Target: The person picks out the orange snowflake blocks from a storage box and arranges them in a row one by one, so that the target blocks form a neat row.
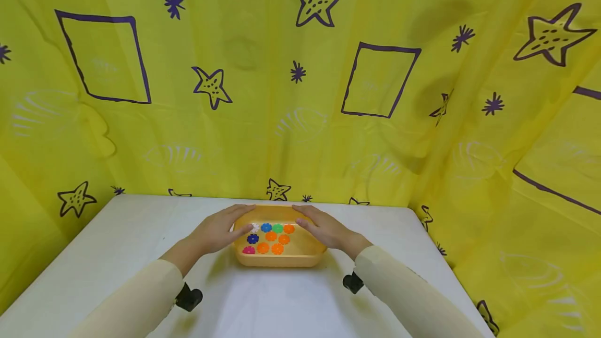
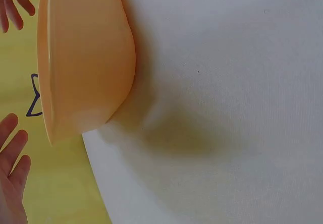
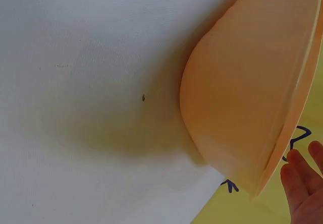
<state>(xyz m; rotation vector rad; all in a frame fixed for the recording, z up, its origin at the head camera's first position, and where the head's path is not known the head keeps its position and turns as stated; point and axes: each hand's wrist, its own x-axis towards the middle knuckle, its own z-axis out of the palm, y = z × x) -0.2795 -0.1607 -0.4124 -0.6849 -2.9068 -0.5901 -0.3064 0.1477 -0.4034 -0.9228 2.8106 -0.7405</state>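
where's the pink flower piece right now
In the head view, the pink piece lies in the orange tray's near-left corner, beside an orange piece.

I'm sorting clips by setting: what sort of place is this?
Probably a staged recording booth, not a lived-in room: a white table closed in by yellow star-printed cloth, with only an orange tray of coloured flower discs between both hands.

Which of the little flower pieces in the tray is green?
The green flower piece in the back row of the orange tray, between a blue piece and an orange piece. It is the only green one.
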